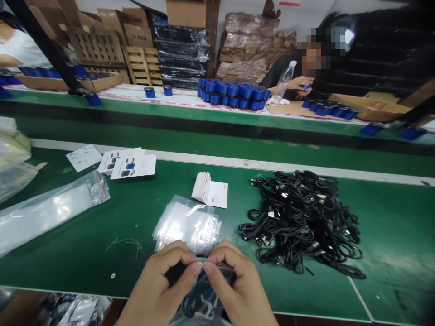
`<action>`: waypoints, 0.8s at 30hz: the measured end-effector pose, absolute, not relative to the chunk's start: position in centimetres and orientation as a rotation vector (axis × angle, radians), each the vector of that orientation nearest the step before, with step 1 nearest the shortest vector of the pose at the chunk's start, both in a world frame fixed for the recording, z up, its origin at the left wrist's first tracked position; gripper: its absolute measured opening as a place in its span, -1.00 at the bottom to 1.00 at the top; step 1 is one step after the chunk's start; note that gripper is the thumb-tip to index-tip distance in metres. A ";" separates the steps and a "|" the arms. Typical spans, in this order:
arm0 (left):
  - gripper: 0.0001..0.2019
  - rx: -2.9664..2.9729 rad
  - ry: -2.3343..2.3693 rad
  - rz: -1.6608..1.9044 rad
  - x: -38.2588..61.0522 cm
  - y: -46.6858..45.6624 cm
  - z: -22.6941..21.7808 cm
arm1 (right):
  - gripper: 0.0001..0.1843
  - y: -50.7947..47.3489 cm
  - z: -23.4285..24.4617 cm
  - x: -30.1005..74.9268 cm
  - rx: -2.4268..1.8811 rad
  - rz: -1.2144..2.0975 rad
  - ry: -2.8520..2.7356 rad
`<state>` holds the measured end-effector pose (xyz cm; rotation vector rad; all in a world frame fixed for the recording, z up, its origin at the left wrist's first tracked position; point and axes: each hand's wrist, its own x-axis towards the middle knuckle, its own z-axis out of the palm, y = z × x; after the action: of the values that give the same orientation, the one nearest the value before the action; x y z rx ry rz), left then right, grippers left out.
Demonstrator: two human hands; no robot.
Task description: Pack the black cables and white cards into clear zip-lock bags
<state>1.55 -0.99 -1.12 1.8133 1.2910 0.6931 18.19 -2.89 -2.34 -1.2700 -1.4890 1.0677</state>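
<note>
At the front edge of the green table, my left hand (pixel 170 276) and my right hand (pixel 234 276) meet, thumbs and forefingers pinching the top edge of a clear plastic bag (pixel 200 296). Dark cable coils show through the bag below my fingers. Just beyond my hands lies a stack of flat clear zip bags (pixel 190 222). Behind that stack, a small pile of folded white leaflets (pixel 209 192) partly stands. A large heap of black USB cables (pixel 302 217) spreads to the right of my right hand.
Printed cards (pixel 132 165) and a long clear bag (pixel 50 213) lie at left. Across the raised shelf (pixel 152 106) stand many blue-and-black cylinders (pixel 234 93) and a plastic bottle (pixel 285 81). A person (pixel 295 81) sits behind it. Below the table's front left, a box holds bagged items (pixel 74 310).
</note>
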 end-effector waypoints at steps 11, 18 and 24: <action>-0.81 1.794 1.332 0.696 0.7 -0.6 -1.1 | -0.79 -2.6 -1.9 19.6 -1.328 1.058 -1.489; -0.79 1.729 1.293 0.707 0.8 -0.1 -1.4 | -0.75 -2.6 -2.4 19.3 -1.339 1.170 -1.390; -0.80 1.643 1.322 0.837 0.0 -0.8 -1.5 | -0.81 -3.3 -2.7 18.4 -1.182 1.042 -1.363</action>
<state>0.02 -0.75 -1.49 1.6430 1.3221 0.8367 18.43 -3.34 -2.73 -1.1816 -1.3630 1.0424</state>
